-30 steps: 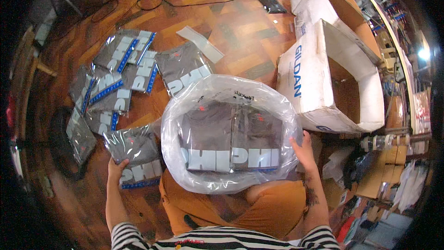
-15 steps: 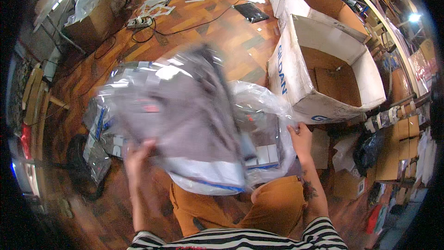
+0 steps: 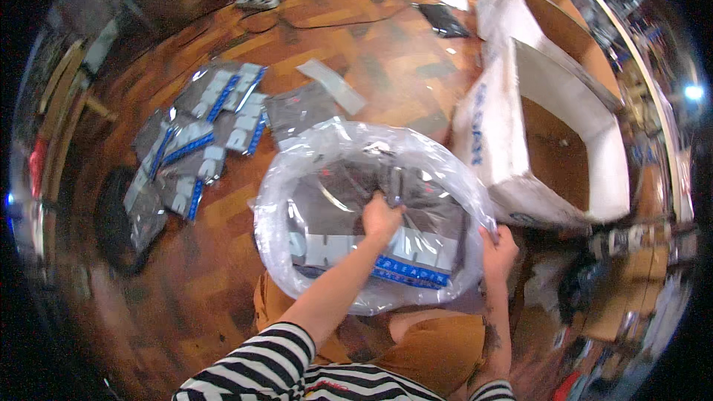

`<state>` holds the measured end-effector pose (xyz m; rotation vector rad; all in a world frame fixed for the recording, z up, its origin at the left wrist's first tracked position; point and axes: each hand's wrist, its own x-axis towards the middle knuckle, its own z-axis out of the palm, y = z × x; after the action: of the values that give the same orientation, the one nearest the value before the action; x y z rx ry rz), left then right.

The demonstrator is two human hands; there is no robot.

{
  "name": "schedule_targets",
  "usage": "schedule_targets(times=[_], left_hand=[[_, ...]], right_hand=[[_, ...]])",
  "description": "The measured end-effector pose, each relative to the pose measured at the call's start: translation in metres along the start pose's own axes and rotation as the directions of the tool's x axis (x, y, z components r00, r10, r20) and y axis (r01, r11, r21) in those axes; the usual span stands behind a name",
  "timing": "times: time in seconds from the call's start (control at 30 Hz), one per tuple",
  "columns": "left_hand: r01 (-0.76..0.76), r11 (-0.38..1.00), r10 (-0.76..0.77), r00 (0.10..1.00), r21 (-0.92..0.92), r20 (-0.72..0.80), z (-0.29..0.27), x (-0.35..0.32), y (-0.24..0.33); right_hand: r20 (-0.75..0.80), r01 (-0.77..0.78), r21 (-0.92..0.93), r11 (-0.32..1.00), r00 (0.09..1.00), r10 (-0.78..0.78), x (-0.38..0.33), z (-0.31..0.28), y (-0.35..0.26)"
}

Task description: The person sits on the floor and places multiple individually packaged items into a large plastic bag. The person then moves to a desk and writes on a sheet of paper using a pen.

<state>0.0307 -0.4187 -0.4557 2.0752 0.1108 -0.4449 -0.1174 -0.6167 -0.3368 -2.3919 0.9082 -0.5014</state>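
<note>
A large clear plastic bag (image 3: 271,208) stands wide open before my knees. Inside it lie flat packs of grey folded garments (image 3: 330,197) in clear wrappers with white and blue printed bands. My left hand (image 3: 382,219) reaches down into the bag, fingers bent at the upper edge of a garment pack near the middle; the fingertips are partly hidden. On the bag's right side, my right hand (image 3: 499,246) pinches the rim.
Several similar garment packs (image 3: 197,145) are spread on the wooden floor at the left. Another grey pack (image 3: 301,108) lies just beyond the bag, beside a pale strip (image 3: 333,85). Open white cardboard boxes (image 3: 501,141) stand at the right. A black packet (image 3: 443,21) lies farther off.
My left hand has brought the grey garment pack from the left into the bag, whose mouth is now spread round. My right hand stays at the rim. The view has shifted somewhat.
</note>
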Motion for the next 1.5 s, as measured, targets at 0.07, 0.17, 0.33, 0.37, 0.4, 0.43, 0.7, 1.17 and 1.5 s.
schedule_targets(times=[0.07,0.17,0.33,0.37,0.4,0.43,0.7,1.17,1.5], left_hand=[[0.106,0.991,-0.112,0.991,0.079,0.072,0.0,-0.01,0.018],[-0.074,0.993,0.077,0.997,0.09,-0.027,-0.001,-0.03,0.013],[-0.649,0.756,0.649,0.76,-0.091,-0.031,-0.145,-0.047,0.058],[-0.603,0.741,0.624,0.781,-0.294,-0.028,-0.189,-0.028,0.058],[-0.508,0.816,0.466,0.861,-0.275,-0.205,-0.217,-0.01,0.049],[-0.472,0.848,0.342,0.835,-0.242,-0.431,-0.236,0.033,0.019],[0.387,0.911,-0.412,0.853,-0.141,-0.321,-0.192,0.263,-0.176],[0.339,0.7,-0.713,0.377,-0.629,-0.591,-0.27,0.289,-0.185],[-0.069,0.438,-0.652,0.662,-0.897,-0.37,-0.28,0.186,-0.22]], right_hand=[[0.012,0.015,-0.159,0.987,1.0,-0.013,0.001,-0.018,0.018],[0.013,-0.091,-0.197,0.976,0.995,0.095,0.004,-0.027,0.032],[-0.139,0.16,-0.358,0.92,0.965,-0.222,-0.006,-0.035,-0.024],[-0.153,0.151,-0.278,0.949,0.968,-0.199,-0.012,-0.043,-0.062],[-0.03,0.158,-0.199,0.967,0.985,-0.167,-0.021,-0.052,-0.091],[0.099,0.155,-0.112,0.982,0.985,-0.144,-0.031,-0.059,-0.117],[0.942,0.336,-0.051,0.941,0.33,-0.067,-0.055,0.02,-0.214],[0.873,0.263,0.014,0.965,0.467,-0.14,-0.033,0.039,-0.236],[0.805,0.354,0.113,0.928,0.515,-0.295,-0.05,0.026,-0.209]])
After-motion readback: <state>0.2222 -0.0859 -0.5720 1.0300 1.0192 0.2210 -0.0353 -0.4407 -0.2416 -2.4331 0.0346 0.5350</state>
